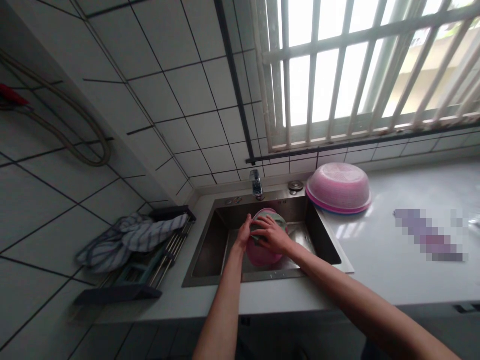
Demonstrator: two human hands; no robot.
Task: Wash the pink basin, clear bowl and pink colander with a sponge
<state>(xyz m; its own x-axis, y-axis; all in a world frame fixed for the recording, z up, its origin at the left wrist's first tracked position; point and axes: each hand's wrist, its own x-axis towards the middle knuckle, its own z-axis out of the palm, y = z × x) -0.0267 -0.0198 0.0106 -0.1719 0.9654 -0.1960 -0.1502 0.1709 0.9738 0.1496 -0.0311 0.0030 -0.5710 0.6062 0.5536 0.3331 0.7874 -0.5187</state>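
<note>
The left hand (243,233) grips a round pink plastic bowl (260,256) over the steel sink (210,250). The right hand (273,235), fingers flat, presses a greenish cloth (275,218) on it

1 head-worn view, forward and down, close over the sink (210,245), window (337,75) at top right

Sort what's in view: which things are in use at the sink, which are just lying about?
In use: left hand and right hand, both on the pink bowl; sink; tap above it.
Lying about: upturned pink basin on the counter; striped cloth on the rack; round plug by the tap.
</note>
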